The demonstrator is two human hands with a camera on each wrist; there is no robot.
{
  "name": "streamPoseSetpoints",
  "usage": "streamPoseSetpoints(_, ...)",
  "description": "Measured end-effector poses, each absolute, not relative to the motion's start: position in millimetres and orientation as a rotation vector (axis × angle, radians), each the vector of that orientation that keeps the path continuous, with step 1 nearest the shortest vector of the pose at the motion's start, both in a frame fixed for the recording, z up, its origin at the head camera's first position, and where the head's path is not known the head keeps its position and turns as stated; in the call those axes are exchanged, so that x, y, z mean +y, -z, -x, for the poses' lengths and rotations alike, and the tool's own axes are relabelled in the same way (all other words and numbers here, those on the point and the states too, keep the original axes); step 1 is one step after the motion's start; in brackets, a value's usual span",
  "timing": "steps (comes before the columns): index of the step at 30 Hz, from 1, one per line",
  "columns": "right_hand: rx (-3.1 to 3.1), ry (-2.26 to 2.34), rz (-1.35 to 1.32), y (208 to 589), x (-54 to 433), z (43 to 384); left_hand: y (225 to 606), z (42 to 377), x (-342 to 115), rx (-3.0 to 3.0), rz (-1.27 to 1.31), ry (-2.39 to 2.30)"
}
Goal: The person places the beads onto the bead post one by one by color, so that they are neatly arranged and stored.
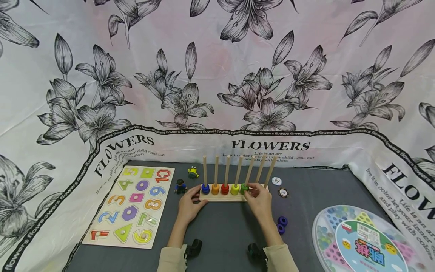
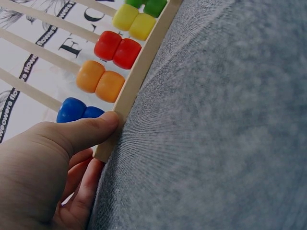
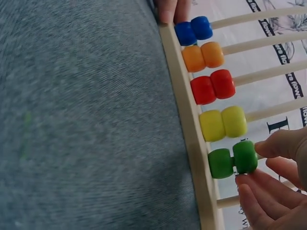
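A wooden peg rack (image 1: pixel 221 198) with a row of upright pegs stands before me. Pairs of blue beads (image 3: pixel 193 30), orange beads (image 3: pixel 203 55), red beads (image 3: pixel 213 86) and yellow beads (image 3: pixel 223 123) sit low on their pegs. My left hand (image 1: pixel 191 204) grips the rack's left end, thumb on the front near the blue beads and fingers behind. My right hand (image 1: pixel 261 200) pinches the upper green bead (image 3: pixel 246 157) on the fifth peg. A small gap shows between it and the lower green bead (image 3: pixel 220 163). Two pegs at the right carry no beads.
A number puzzle board (image 1: pixel 129 207) lies at left. Near the rack's left end are a toy figure (image 1: pixel 181 186) and a yellow-green frog (image 1: pixel 193 172). Two chips (image 1: pixel 283 192) and purple beads (image 1: pixel 282 221) lie right. A round game box (image 1: pixel 326 226) sits at far right.
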State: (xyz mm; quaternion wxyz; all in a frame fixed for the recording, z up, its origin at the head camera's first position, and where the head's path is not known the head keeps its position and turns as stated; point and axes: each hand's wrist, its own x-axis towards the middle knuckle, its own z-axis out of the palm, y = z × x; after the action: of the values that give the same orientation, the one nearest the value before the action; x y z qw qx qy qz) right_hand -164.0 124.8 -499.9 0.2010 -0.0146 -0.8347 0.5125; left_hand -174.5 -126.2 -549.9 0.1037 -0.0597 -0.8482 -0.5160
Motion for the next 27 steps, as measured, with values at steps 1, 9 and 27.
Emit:
streamPoseSetpoints(1,-2.339,-1.435,0.040,500.7,125.3,163.8,550.1,174.7,-126.2,-2.504,0.172,1.526)
streamPoseSetpoints(9,-2.361,-1.410,0.031,498.4,139.2,156.3,549.2,173.5,-126.4,-2.503,0.189,1.519)
streamPoseSetpoints(27,-2.739,-1.295,-0.214,484.7,232.5,109.8,548.8,173.4,-127.2,-2.514,0.167,1.526)
